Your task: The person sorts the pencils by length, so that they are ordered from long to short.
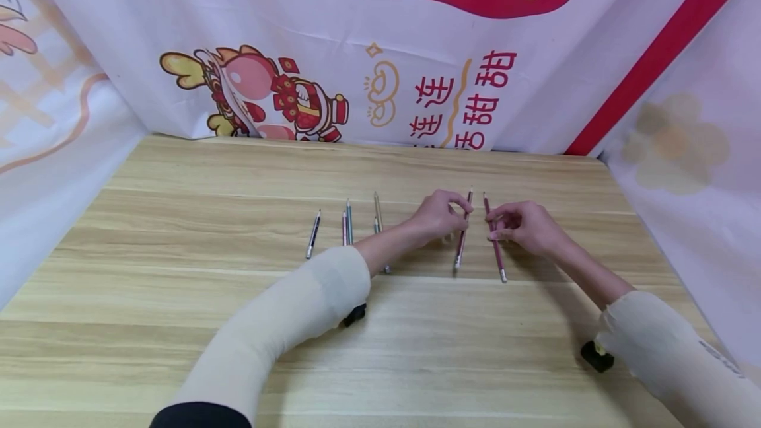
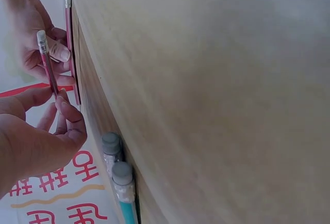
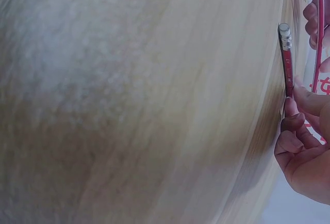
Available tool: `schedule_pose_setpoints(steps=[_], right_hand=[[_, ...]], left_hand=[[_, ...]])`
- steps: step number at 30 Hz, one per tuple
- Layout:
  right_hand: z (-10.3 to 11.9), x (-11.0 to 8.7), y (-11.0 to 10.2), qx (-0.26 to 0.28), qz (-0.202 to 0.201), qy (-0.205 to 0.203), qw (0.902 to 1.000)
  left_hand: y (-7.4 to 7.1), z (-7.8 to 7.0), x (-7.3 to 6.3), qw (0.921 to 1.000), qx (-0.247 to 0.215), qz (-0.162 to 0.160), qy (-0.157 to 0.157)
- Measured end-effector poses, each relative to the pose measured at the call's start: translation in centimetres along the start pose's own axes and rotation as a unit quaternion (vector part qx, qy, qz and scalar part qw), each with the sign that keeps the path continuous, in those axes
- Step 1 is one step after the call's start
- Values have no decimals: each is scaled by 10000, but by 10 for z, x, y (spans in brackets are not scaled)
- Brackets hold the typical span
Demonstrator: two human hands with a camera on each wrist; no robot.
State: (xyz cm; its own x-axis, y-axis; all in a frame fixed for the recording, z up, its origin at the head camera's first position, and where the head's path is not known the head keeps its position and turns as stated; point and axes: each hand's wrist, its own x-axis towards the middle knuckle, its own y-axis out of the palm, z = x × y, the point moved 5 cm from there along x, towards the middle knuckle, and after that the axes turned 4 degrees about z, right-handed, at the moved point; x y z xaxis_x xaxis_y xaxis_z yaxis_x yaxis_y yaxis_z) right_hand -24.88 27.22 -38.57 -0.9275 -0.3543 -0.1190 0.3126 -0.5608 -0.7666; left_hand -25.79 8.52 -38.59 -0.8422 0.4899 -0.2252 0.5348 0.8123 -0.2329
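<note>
Your right hand (image 3: 308, 159) pinches a red pencil (image 3: 288, 69) by its shaft, eraser end (image 3: 284, 29) showing past the fingers, close to the wooden tabletop (image 3: 154, 105). Farther off, your left hand (image 3: 311, 25), cut by the frame, holds a second red pencil (image 3: 320, 7).

Arms (image 1: 297, 302) (image 1: 678, 349) extended, left fingers (image 2: 72, 115) and right fingers (image 3: 291, 144) pinch.

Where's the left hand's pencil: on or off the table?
Off the table, at its eraser end: the left wrist view shows the pencil raised there, pinched by the left hand. Tip: cannot tell.
</note>
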Motion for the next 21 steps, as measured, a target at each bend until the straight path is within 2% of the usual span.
schedule_pose_setpoints(steps=[14, 21], right_hand=[[-1, 0, -1, 77, 19, -1, 10000], [-1, 1, -1, 42, 12, 31, 10000]], left_hand=[[10, -2, 8, 9999, 106, -52, -107], [16, -3, 13, 9988, 475, -67, -69]])
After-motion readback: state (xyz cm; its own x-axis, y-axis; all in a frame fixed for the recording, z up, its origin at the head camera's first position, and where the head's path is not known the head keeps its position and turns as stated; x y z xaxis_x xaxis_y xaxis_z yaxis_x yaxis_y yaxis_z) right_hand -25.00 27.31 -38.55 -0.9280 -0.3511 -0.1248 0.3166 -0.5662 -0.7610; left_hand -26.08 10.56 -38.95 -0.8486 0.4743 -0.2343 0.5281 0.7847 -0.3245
